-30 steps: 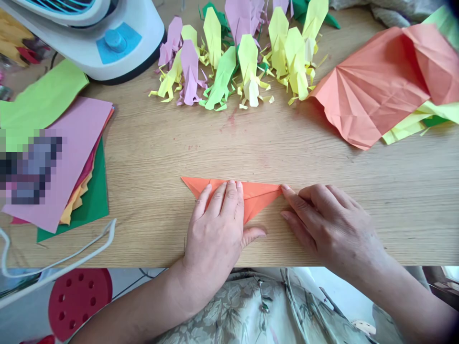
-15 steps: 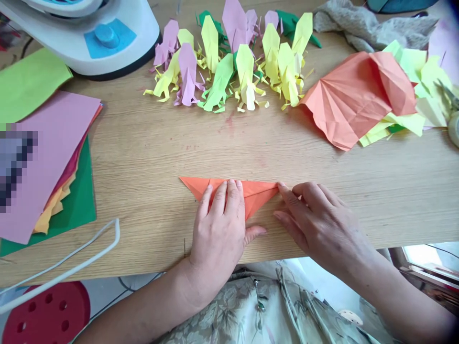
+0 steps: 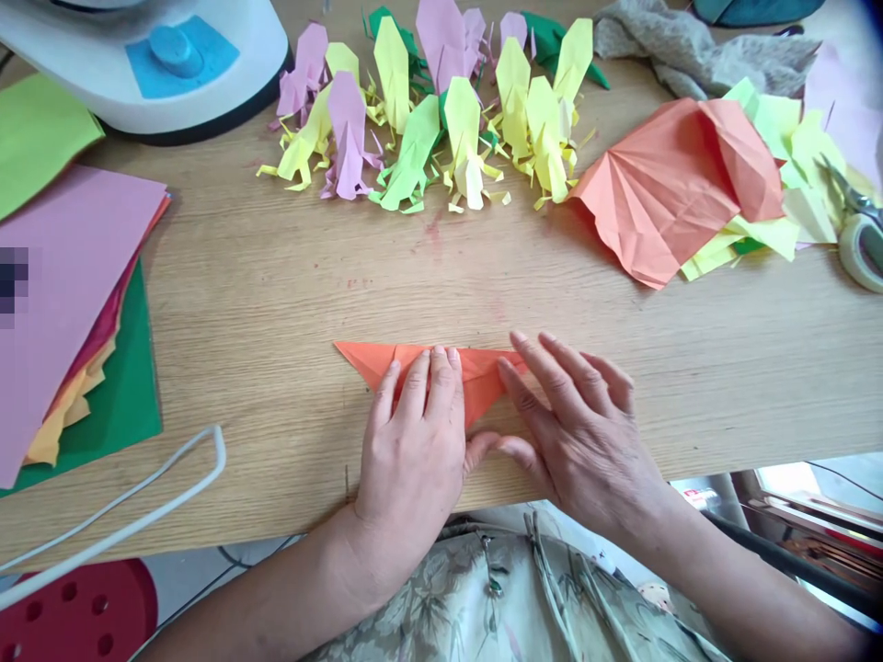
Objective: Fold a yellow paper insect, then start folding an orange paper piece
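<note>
A folded orange paper triangle (image 3: pixel 483 372) lies flat on the wooden table (image 3: pixel 290 285) near its front edge. My left hand (image 3: pixel 414 441) presses on its middle with fingers stretched flat. My right hand (image 3: pixel 576 423) lies over the paper's right tip, fingers spread and flat on the paper and table. The right tip of the paper is hidden under it.
Several folded paper figures (image 3: pixel 428 119) in yellow, pink and green stand at the back. A creased orange sheet (image 3: pixel 662 184) lies at the right by scissors and a tape roll (image 3: pixel 862 244). Stacked coloured sheets (image 3: pixel 75 294) lie left, a white appliance (image 3: pixel 158 64) behind, a white cord (image 3: pixel 138 501) in front.
My right hand has slid left from the paper's right tip onto the paper, its fingers now flat. The left hand has stayed pressing. The view has shifted slightly.
</note>
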The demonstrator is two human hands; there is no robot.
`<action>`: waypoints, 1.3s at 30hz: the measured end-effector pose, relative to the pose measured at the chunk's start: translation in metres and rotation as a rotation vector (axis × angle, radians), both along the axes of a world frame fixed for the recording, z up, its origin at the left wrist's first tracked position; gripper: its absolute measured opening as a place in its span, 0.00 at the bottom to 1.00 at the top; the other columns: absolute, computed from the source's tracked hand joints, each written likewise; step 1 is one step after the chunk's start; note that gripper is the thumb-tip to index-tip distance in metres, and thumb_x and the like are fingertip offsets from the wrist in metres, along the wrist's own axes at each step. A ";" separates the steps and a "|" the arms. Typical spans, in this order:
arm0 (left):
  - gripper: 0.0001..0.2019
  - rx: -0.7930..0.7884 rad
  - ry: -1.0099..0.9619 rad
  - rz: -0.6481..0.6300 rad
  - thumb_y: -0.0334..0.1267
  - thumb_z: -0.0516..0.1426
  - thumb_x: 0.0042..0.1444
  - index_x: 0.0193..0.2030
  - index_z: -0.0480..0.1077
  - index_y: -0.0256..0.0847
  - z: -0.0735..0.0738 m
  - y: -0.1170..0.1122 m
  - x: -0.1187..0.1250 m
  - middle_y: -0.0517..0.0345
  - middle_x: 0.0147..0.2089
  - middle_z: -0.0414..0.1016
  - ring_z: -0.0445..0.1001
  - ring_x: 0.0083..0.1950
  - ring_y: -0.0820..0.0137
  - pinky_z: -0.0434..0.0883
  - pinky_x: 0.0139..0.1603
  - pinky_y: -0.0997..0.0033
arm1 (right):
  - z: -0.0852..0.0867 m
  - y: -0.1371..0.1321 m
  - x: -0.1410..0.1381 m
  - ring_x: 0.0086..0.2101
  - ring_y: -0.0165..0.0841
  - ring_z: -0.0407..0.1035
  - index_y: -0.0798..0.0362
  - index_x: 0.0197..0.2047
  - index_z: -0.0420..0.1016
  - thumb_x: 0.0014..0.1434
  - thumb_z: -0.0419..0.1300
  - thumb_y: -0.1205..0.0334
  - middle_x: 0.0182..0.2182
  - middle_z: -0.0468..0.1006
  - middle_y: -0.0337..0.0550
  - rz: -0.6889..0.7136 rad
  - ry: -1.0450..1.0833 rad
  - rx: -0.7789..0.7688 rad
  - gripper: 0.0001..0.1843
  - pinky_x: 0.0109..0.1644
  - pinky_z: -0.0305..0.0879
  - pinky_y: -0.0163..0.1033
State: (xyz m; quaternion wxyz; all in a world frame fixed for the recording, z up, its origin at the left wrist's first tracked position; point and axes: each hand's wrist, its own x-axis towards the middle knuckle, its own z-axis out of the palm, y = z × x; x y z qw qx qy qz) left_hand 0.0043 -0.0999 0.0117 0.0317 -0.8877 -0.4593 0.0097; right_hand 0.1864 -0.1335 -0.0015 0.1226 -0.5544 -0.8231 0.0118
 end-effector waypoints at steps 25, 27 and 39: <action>0.37 -0.014 0.025 -0.007 0.55 0.53 0.63 0.68 0.60 0.23 0.000 -0.001 0.000 0.32 0.66 0.64 0.64 0.67 0.51 0.61 0.68 0.54 | -0.005 0.020 -0.006 0.59 0.42 0.63 0.61 0.67 0.59 0.67 0.51 0.66 0.64 0.65 0.58 0.174 0.164 -0.107 0.26 0.63 0.59 0.50; 0.41 -0.016 0.041 -0.023 0.57 0.54 0.60 0.69 0.57 0.25 0.001 -0.002 0.000 0.30 0.66 0.64 0.64 0.67 0.50 0.61 0.68 0.53 | -0.005 0.019 -0.005 0.60 0.42 0.62 0.63 0.68 0.57 0.67 0.51 0.67 0.64 0.64 0.59 0.181 0.167 -0.113 0.27 0.63 0.59 0.50; 0.51 -0.071 0.081 -0.006 0.68 0.55 0.51 0.71 0.54 0.30 0.002 -0.009 0.003 0.28 0.69 0.59 0.60 0.70 0.45 0.59 0.70 0.48 | -0.007 0.016 -0.003 0.65 0.41 0.58 0.64 0.62 0.60 0.65 0.46 0.75 0.63 0.66 0.65 0.160 0.336 -0.100 0.22 0.63 0.59 0.51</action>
